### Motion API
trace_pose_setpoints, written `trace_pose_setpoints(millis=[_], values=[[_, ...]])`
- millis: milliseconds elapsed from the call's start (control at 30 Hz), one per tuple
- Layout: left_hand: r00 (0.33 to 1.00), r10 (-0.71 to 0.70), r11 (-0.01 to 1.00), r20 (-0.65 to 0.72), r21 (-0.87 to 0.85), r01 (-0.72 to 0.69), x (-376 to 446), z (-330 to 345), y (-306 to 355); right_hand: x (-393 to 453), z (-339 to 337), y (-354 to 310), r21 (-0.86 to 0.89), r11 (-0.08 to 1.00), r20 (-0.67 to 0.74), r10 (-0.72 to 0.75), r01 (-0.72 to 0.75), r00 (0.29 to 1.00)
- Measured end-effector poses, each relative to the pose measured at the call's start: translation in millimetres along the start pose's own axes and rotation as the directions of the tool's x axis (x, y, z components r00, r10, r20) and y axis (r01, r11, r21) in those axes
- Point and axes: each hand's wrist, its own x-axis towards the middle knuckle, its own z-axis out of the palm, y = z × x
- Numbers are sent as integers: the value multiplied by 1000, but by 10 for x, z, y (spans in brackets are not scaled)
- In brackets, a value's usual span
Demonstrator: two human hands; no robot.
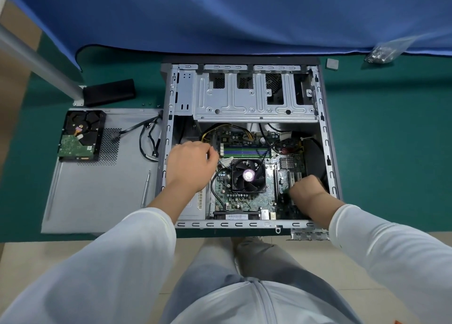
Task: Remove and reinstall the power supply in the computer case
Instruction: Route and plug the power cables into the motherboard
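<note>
Cables and drive cage crowding case

We see the computer case in bare, dull-grey sheet metal, like the side panel beside it. The desk has a matt green mat; the blue cloth looks soft, perhaps felt.

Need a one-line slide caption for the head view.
Both hands, left and right, reach into the open computer case beside a removed hard drive.
</note>
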Motion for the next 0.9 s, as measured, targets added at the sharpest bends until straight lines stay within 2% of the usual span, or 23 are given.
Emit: trace_pose_setpoints(millis=[467,900], values=[[1000,-2,1000,-10,3,2,4,10,-2,9,34,-7,-62,995,-6,-80,80,997],[1000,-3,1000,3,28,3,3,2,0,13,31,-12,-60,995,-17,-81,80,997]])
